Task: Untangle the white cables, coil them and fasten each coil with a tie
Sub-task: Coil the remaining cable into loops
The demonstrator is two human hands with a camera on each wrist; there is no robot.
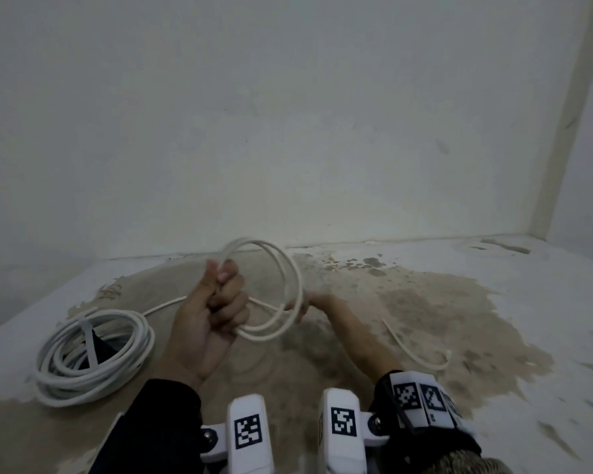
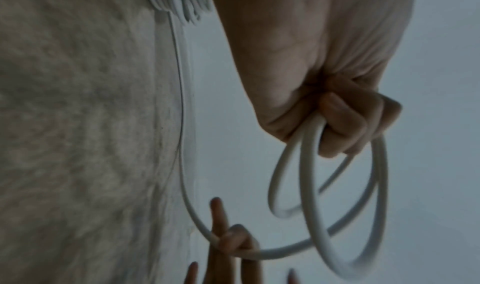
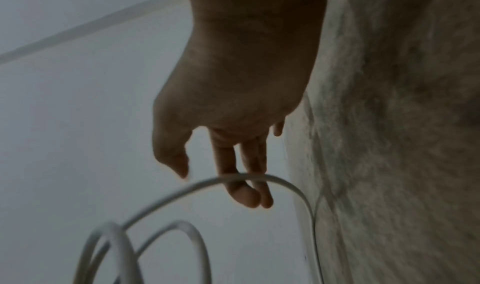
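My left hand (image 1: 216, 302) is raised above the stained surface and grips a few loops of white cable (image 1: 290, 268) in its fist. In the left wrist view the fingers (image 2: 342, 124) curl round the loops (image 2: 311, 206). My right hand (image 1: 307, 301) reaches to the loops' right side. One of its fingers (image 2: 233, 237) hooks round the strand (image 3: 182, 187) that runs across the fingers (image 3: 244, 185), while the thumb stays apart. The cable's loose tail (image 1: 415, 350) lies on the surface to the right. A second white coil (image 1: 83, 381) with a grey tie (image 1: 90, 343) lies at the left.
The surface (image 1: 459, 302) is pale with a large brown stain and meets a bare wall (image 1: 288, 131) just behind the hands. A wall corner (image 1: 534, 230) closes the right side. A strand (image 1: 165, 304) runs from the left hand towards the tied coil.
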